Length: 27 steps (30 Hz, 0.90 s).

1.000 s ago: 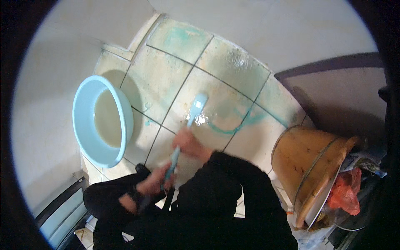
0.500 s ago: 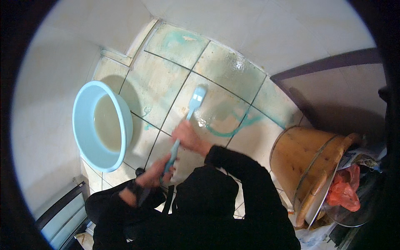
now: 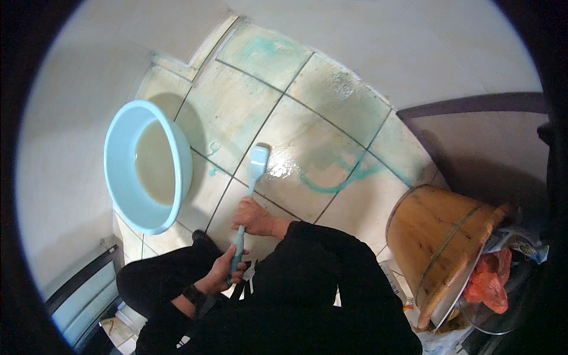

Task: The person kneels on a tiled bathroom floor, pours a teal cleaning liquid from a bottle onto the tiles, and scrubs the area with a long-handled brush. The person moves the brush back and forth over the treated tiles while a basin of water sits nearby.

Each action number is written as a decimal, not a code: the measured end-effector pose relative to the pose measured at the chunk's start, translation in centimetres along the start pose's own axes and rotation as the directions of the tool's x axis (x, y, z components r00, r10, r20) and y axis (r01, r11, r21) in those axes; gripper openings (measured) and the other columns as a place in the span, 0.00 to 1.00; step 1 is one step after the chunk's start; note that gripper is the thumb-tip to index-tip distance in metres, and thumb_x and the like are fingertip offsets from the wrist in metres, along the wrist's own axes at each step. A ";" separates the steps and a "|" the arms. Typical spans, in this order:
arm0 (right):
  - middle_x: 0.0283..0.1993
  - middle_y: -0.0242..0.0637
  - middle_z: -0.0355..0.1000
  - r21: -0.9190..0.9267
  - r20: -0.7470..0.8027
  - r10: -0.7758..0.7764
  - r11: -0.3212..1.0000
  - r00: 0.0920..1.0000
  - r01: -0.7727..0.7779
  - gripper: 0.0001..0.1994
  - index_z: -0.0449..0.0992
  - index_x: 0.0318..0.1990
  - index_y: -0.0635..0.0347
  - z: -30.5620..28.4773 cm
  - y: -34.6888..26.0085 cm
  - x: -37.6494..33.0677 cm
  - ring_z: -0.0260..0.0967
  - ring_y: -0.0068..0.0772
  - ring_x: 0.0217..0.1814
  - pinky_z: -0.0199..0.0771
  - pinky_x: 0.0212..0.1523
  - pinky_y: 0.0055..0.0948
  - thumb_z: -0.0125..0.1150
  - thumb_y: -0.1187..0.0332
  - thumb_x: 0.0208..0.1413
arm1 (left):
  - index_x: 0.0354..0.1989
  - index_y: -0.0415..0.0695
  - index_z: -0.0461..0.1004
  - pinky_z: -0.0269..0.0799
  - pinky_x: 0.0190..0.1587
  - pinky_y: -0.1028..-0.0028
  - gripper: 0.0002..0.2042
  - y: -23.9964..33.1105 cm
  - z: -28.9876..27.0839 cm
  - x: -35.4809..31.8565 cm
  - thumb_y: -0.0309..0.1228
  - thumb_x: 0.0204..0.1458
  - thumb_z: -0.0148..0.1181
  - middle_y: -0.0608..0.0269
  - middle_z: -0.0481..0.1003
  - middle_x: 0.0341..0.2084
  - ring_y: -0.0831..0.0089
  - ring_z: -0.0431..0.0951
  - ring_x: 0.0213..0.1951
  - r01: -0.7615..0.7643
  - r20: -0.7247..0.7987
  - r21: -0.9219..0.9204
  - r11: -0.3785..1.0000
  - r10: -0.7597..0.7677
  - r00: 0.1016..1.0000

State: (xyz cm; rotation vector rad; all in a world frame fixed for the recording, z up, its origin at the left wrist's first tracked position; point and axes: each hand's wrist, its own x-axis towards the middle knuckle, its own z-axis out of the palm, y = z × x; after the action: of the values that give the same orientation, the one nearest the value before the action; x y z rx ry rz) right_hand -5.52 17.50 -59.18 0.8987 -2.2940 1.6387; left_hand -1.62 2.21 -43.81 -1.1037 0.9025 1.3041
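Note:
A long-handled light blue scrub brush (image 3: 258, 161) rests head-down on the wet tile floor (image 3: 307, 142); its bristles are hidden beneath the head. My right hand (image 3: 254, 216) is wrapped round the middle of the handle. Lower down, near the handle's end, my left hand (image 3: 223, 267) grips it too. Right of the brush head the tile shines with water, and a curved streak of green liquid (image 3: 328, 189) lies beyond that. To the left stands a light blue basin (image 3: 183, 171) holding cloudy water (image 3: 157, 165).
At the right a wooden bucket (image 3: 435, 236) holds a red plastic bag (image 3: 490, 281) and other items. Pale walls (image 3: 378, 35) enclose the far side and left. A dark-edged panel (image 3: 479, 127) stands behind the bucket. My bent knee (image 3: 148, 275) is at lower left.
Both hands have drawn the brush back toward me and to the left, so its head has left the middle of the tile. My view has shifted slightly.

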 end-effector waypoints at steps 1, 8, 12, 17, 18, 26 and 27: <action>0.18 0.30 0.59 0.085 0.079 -0.064 0.995 0.995 0.057 0.08 0.63 0.14 0.48 0.5 -0.4 0.1 0.59 0.34 0.27 0.59 0.37 0.32 0.55 0.66 0.39 | 0.49 0.48 0.62 0.53 0.12 0.84 0.22 -0.4 -0.5 0.1 0.52 0.58 0.35 0.74 0.61 0.18 0.84 0.57 0.13 0.061 -0.089 -0.069 0.996 -0.067 0.994; 0.19 0.29 0.60 -0.183 -0.080 0.092 0.978 0.993 -0.105 0.08 0.65 0.16 0.47 -0.3 0.8 -0.3 0.61 0.31 0.28 0.59 0.43 0.33 0.56 0.65 0.40 | 0.46 0.48 0.62 0.53 0.13 0.84 0.22 1.1 0.1 1.2 0.54 0.57 0.38 0.74 0.61 0.18 0.84 0.56 0.14 -0.139 0.156 0.180 0.974 0.111 0.982; 0.20 0.27 0.61 0.177 0.147 -0.058 0.984 0.987 0.032 0.06 0.67 0.17 0.46 1.1 -0.1 -0.5 0.61 0.30 0.28 0.58 0.41 0.35 0.57 0.64 0.39 | 0.46 0.48 0.62 0.54 0.14 0.83 0.22 -0.4 0.7 -0.8 0.53 0.57 0.37 0.74 0.62 0.19 0.83 0.58 0.15 0.055 -0.117 -0.012 0.998 -0.056 0.992; 0.20 0.27 0.62 -0.172 -0.105 0.052 0.983 0.993 -0.069 0.05 0.68 0.18 0.46 -0.8 0.9 -0.4 0.62 0.31 0.29 0.59 0.39 0.35 0.57 0.64 0.38 | 0.47 0.47 0.63 0.54 0.11 0.83 0.23 1.6 1.7 1.2 0.54 0.56 0.40 0.72 0.64 0.19 0.84 0.58 0.12 -0.071 0.018 0.207 0.976 0.069 0.997; 0.20 0.27 0.62 -0.135 -0.175 0.114 0.981 0.978 -0.138 0.05 0.68 0.17 0.46 -0.9 1.0 -0.5 0.62 0.32 0.29 0.59 0.39 0.34 0.57 0.64 0.38 | 0.47 0.47 0.63 0.54 0.11 0.83 0.23 1.3 1.5 1.2 0.54 0.56 0.40 0.72 0.64 0.18 0.84 0.58 0.12 -0.064 0.021 0.211 0.975 0.061 0.998; 0.18 0.29 0.60 -0.155 -0.097 0.096 0.982 0.991 -0.110 0.08 0.65 0.16 0.48 -2.6 1.5 0.1 0.60 0.34 0.26 0.58 0.36 0.35 0.59 0.65 0.38 | 0.47 0.50 0.63 0.55 0.12 0.85 0.22 1.4 2.0 1.3 0.54 0.57 0.39 0.74 0.61 0.18 0.86 0.58 0.12 -0.199 0.057 0.191 0.961 0.192 0.980; 0.18 0.29 0.60 -0.210 -0.184 0.196 0.949 0.963 -0.233 0.09 0.65 0.15 0.48 -3.3 1.7 0.0 0.60 0.34 0.26 0.58 0.36 0.34 0.59 0.65 0.39 | 0.47 0.50 0.63 0.54 0.12 0.85 0.22 1.7 2.3 1.6 0.54 0.57 0.39 0.74 0.61 0.18 0.86 0.58 0.13 -0.128 0.040 0.234 0.964 0.122 0.992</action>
State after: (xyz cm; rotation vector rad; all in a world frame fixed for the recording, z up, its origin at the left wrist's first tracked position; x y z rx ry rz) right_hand -7.15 20.82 -59.26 0.4611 -2.4718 1.4200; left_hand -3.33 4.76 -44.93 -0.8542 1.0929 1.2725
